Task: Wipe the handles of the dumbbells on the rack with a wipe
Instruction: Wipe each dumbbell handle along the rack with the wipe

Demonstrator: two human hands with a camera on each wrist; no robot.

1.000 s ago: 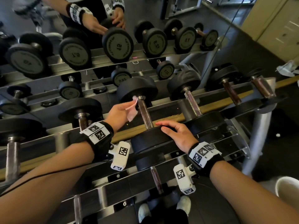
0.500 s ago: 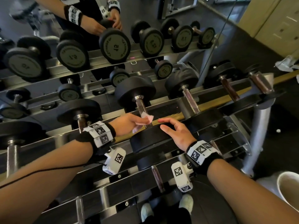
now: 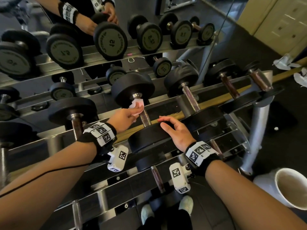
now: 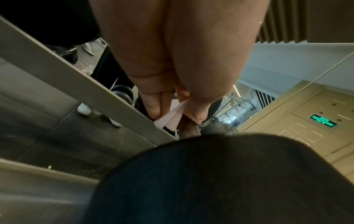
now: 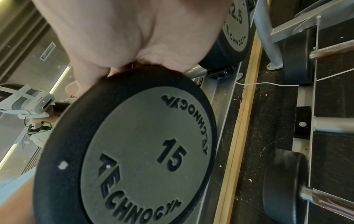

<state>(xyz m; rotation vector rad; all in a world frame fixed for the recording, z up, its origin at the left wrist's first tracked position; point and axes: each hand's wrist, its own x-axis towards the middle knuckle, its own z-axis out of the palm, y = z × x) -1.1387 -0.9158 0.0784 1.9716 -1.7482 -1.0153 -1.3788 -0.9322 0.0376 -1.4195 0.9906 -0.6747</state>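
one 15 dumbbell handle (image 3: 144, 113) runs away from the person; left hand (image 3: 123, 117) pinches the wipe (image 3: 137, 105) against its far end, right hand (image 3: 174, 132) rests flat-fingered on the near head (image 3: 149, 140).

A gym: tiered rack (image 3: 93, 60) w/ rows of dumbbells (image 3: 132, 90), big wall mirror (image 3: 191, 7) behind.

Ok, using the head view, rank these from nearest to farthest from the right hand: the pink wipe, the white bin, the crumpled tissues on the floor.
From the right hand:
1. pink wipe, just to its left, pinched by the left hand against the dumbbell handle.
2. white bin, lower right on the floor.
3. crumpled tissues, far upper right, beyond the rack's end.
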